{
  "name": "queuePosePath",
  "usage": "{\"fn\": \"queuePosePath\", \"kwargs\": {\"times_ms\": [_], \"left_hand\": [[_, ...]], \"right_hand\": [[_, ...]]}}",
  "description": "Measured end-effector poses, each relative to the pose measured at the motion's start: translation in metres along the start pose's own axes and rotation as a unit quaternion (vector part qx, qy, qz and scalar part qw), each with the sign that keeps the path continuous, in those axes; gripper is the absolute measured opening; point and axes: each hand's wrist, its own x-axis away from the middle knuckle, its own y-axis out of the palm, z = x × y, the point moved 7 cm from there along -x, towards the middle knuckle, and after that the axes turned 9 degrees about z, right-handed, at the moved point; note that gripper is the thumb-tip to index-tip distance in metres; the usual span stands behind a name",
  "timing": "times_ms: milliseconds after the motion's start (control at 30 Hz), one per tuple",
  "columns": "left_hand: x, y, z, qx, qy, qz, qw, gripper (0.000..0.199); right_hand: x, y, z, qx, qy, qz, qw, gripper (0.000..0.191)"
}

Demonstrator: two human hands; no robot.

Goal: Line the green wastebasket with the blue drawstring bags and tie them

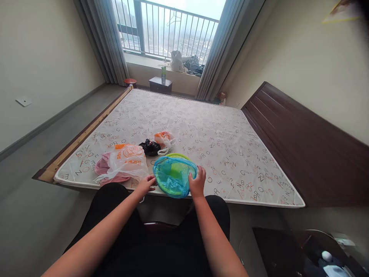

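Observation:
A round light-green basket rests at the near edge of the mattress, with a translucent blue plastic bag stretched over its rim and sagging inside. At its right side, my right hand grips the bag's edge over the rim, thumb inside and fingers outside. My left hand is at the basket's left side, its fingers pinched at the blue bag's edge. Just left of the basket lies a white plastic bag with orange print, on a pink cloth.
Behind the basket sit a black plastic bag and a small orange-and-white bag. The lettered mattress spreads ahead, with a dark headboard on the right. A nightstand with a bottle stands beyond. Lower right is a dark table.

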Motion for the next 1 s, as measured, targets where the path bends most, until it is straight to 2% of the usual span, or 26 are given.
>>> {"fn": "queuePosePath", "kwargs": {"times_ms": [67, 100, 167, 233, 267, 333, 433, 533, 667, 767, 833, 1000], "left_hand": [[0.001, 0.004, 0.000, 0.026, 0.000, 0.009, 1.000, 0.045], [0.002, 0.007, -0.001, 0.037, -0.007, 0.014, 0.999, 0.046], [0.006, 0.014, -0.005, 0.056, -0.026, 0.013, 0.998, 0.048], [0.011, 0.022, -0.010, 0.084, -0.048, -0.010, 0.995, 0.050], [0.014, 0.026, -0.012, 0.105, -0.056, -0.028, 0.993, 0.050], [0.018, 0.031, -0.016, 0.150, -0.071, -0.055, 0.985, 0.047], [0.021, 0.029, -0.020, 0.186, -0.091, -0.053, 0.977, 0.038], [0.022, 0.023, -0.019, 0.187, -0.094, -0.031, 0.977, 0.033], [0.025, 0.017, -0.005, 0.219, -0.051, -0.010, 0.974, 0.034], [0.033, 0.021, 0.012, 0.249, -0.012, -0.042, 0.968, 0.033], [0.038, 0.025, 0.020, 0.269, -0.012, -0.061, 0.961, 0.030], [0.047, 0.033, 0.029, 0.321, -0.041, -0.069, 0.944, 0.022]], "right_hand": [[0.006, 0.001, -0.021, 0.008, -0.052, -0.006, 0.999, 0.047], [0.011, 0.005, -0.031, 0.002, -0.075, -0.035, 0.997, 0.043], [0.025, 0.021, -0.051, -0.025, -0.121, -0.141, 0.982, 0.035], [0.045, 0.040, -0.066, -0.049, -0.151, -0.255, 0.954, 0.033], [0.055, 0.047, -0.071, -0.052, -0.158, -0.293, 0.941, 0.036], [0.071, 0.058, -0.074, -0.038, -0.164, -0.329, 0.929, 0.043], [0.085, 0.065, -0.076, -0.016, -0.175, -0.341, 0.924, 0.033], [0.084, 0.063, -0.077, -0.048, -0.163, -0.334, 0.927, 0.019], [0.065, 0.053, -0.076, -0.115, -0.091, -0.273, 0.951, 0.019], [0.053, 0.048, -0.073, -0.128, -0.040, -0.227, 0.965, 0.019], [0.051, 0.047, -0.074, -0.121, -0.037, -0.219, 0.968, 0.019], [0.055, 0.046, -0.079, -0.117, -0.051, -0.210, 0.969, 0.023]]}}
